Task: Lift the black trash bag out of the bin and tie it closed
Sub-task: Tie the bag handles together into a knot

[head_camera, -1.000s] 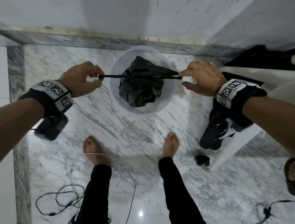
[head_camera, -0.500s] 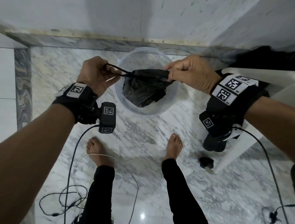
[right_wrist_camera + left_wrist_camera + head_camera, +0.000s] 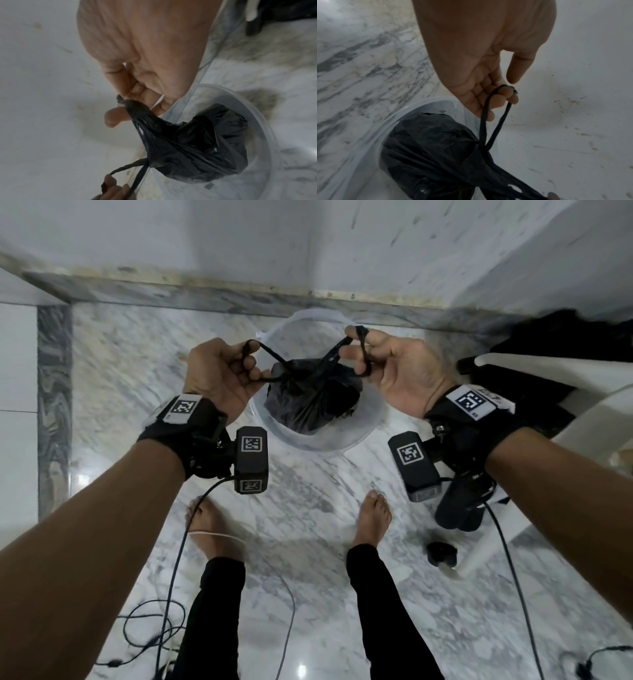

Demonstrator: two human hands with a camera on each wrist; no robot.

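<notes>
A crumpled black trash bag hangs above a round translucent bin on the marble floor. Its two handle loops are drawn up into thin strands and cross over the bag's gathered top. My left hand has curled fingers hooked through the left loop. My right hand holds the right loop stretched round its fingers, palm up. In the wrist views the bag hangs just over the bin, its bottom hidden.
The bin stands close to a white wall with a grey marble skirting. A white plastic chair draped with dark cloth is at the right. My bare feet stand behind the bin. Cables lie on the floor.
Both hands have turned palm up and come closer together. The handles, pulled straight sideways a second ago, now cross above the bag as loops round the fingers.
</notes>
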